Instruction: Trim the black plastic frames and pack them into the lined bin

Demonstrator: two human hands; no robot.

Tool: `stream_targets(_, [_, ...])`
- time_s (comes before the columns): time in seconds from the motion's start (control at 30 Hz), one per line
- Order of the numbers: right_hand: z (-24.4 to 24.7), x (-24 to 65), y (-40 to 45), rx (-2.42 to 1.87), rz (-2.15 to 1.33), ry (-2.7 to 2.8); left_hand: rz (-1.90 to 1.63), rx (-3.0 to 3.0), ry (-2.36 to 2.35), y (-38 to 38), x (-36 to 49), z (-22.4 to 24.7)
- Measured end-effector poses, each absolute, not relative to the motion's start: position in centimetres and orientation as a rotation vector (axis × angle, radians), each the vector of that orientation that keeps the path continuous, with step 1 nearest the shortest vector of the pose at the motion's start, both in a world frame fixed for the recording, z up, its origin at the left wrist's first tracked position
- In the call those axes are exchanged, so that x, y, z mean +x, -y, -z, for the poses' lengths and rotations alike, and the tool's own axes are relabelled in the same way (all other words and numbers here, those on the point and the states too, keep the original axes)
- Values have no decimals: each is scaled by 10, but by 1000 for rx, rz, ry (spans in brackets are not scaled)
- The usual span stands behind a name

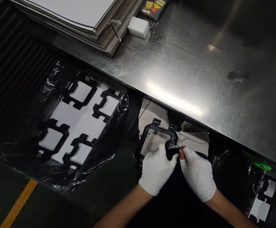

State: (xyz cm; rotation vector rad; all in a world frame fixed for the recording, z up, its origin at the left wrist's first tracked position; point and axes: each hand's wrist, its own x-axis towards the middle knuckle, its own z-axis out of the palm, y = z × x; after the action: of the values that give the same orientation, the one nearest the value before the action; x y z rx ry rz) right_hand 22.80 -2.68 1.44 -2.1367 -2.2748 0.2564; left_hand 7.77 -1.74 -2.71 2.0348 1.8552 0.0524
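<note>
A black angular frame (145, 134) with two small tabs along its upper edge lies over my lap, below the metal table's edge. My left hand (157, 169), in a white glove, is closed on the frame's lower side, with the thumb toward the right. My right hand (197, 172), also gloved but with a bare fingertip showing, pinches a thin dark strand (178, 146) at the frame's right corner. What the strand's far end joins is too small to tell.
Black frames on a white sheet (81, 117) lie in a plastic-lined container at left. The metal table (187, 63) bears stacked sheets (71, 12), a white block (138, 27) and a phone (155, 9). White pieces (260, 208) and a green object (262, 163) are at right.
</note>
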Motion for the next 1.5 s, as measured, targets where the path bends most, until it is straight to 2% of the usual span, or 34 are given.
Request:
stream_targets(0.1, [-17, 232, 26, -2162, -385, 2228, 12, 1971, -1846, 16, 78, 28])
stream_targets(0.23, [-24, 246, 19, -2119, -830, 1920, 44, 1661, -1820, 3, 64, 21])
stream_targets(0.33, [-38, 267, 12, -2071, -1007, 1743, -217, 1163, -1553, -16, 32, 0])
stream_targets(0.43, [-58, 296, 5, -2133, -1102, 1648, -605, 646, -969, -44, -3, -33])
stream_targets(0.53, [-75, 323, -11, -2229, -1048, 1604, -690, 566, -636, -87, -13, -64])
stream_targets(0.63, [-80, 338, -41, -2285, -791, 1704, -632, 648, -572, -140, 15, -81])
stream_targets(0.83, [-61, 339, -100, -2122, -448, 2110, -431, 792, -518, -219, 113, -71])
stream_targets(1.07, [-63, 317, -114, -2308, -575, 2451, -294, 882, -547, -226, 136, -71])
stream_targets(1.3, [-70, 319, -125, -2380, -747, 2411, -229, 939, -575, -227, 141, -75])
stream_targets(1.5, [-69, 328, -133, -2380, -724, 2367, -255, 946, -617, -225, 143, -75])
